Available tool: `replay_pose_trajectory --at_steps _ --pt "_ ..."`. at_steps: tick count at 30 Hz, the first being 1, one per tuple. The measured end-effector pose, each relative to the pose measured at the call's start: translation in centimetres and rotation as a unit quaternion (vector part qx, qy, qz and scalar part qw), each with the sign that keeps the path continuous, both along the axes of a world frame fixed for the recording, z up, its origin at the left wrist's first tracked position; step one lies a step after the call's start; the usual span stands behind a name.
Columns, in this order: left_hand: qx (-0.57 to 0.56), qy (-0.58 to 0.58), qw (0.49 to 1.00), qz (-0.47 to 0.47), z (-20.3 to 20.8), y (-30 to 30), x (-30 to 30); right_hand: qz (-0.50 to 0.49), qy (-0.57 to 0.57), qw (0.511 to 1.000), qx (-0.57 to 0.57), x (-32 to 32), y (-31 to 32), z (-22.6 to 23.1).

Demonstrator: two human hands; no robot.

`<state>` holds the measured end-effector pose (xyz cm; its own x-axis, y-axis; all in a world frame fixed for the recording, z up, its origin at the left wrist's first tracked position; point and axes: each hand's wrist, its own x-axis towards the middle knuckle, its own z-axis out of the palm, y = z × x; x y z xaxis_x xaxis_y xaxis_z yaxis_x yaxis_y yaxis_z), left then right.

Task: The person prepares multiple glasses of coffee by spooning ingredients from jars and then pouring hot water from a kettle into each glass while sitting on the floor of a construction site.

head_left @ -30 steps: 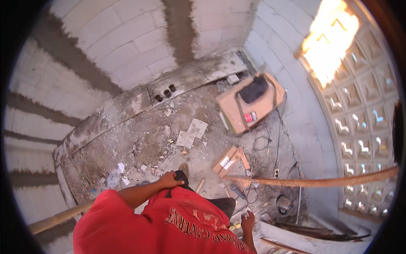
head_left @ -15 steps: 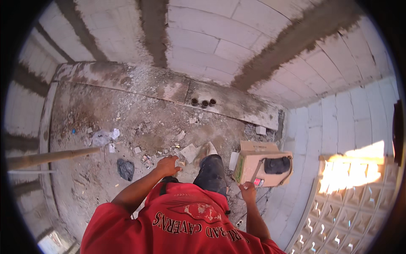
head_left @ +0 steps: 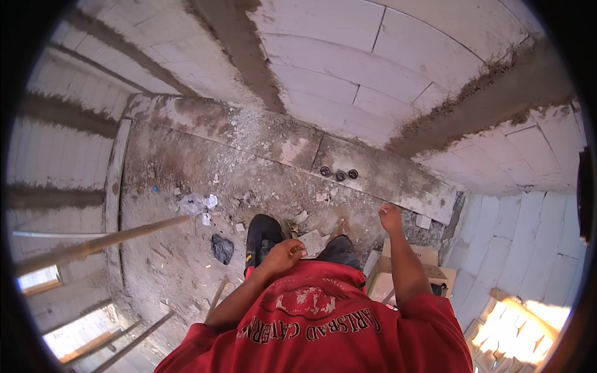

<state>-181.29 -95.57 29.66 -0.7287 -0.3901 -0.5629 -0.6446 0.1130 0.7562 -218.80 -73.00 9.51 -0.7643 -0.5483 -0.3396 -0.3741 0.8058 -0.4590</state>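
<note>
One dark bag (head_left: 222, 248) lies on the floor (head_left: 165, 227); my left grip (head_left: 288, 252) curls loosely by my red shirt (head_left: 305, 323); three dark cup-like things (head_left: 341, 176) stand together on the ledge (head_left: 407, 191); my right grip (head_left: 390, 217) bends near them; whether either is clenched, I cannot tell.

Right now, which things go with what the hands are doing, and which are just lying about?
Maybe in use: three dark cups, ahead of the right hand; I see nothing gripped.
Lying about, it seems: crumpled dark bag; clear plastic; pale block; cardboard box.
</note>
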Motion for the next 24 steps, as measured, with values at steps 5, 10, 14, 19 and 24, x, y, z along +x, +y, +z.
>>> replay_pose_trajectory --at_steps 5,10,14,19,24 --pt "-0.007 -0.026 0.986 -0.167 -6.5 -3.1 -2.0 -0.024 -0.018 0.999 0.025 2.2 -8.2 -2.9" --pt "0.015 -0.003 0.973 -0.229 -19.1 -8.6 -3.2 -0.015 -0.089 0.996 0.014 5.8 -17.2 -10.2" --pt "-0.056 -0.006 0.988 -0.147 -30.1 -10.5 -4.1 0.071 -0.088 0.993 0.021 7.1 -23.3 -20.7" --pt "-0.029 -0.019 0.998 0.048 -39.6 -3.1 0.0 0.187 -0.042 0.98 0.046 6.5 -30.7 -33.6" --pt "0.13 -0.085 0.988 0.025 -36.9 1.8 0.3 0.302 -0.046 0.948 0.086 4.7 -30.7 -41.9"
